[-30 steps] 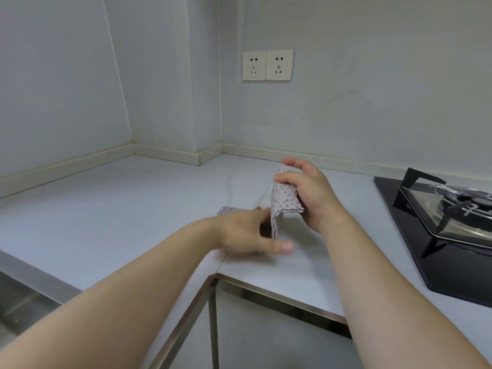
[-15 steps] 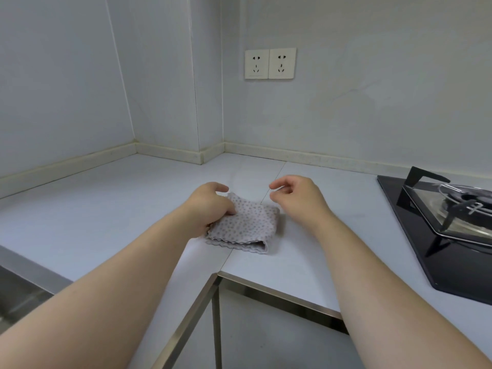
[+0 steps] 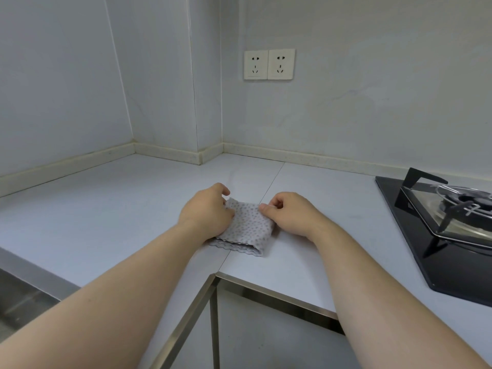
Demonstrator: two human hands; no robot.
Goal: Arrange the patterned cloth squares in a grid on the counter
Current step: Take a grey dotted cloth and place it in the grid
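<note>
Patterned cloth (image 3: pixel 247 229) lies on the counter (image 3: pixel 106 209), left hand (image 3: pixel 205 211) pinching its far-left corner, right hand (image 3: pixel 290 214) its far-right.

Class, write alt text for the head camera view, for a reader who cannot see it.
A person's left hand and right hand pinch the far edge of a small dotted cloth lying on a pale corner counter. A black gas hob sits to the right; two sockets are on the wall behind.
</note>
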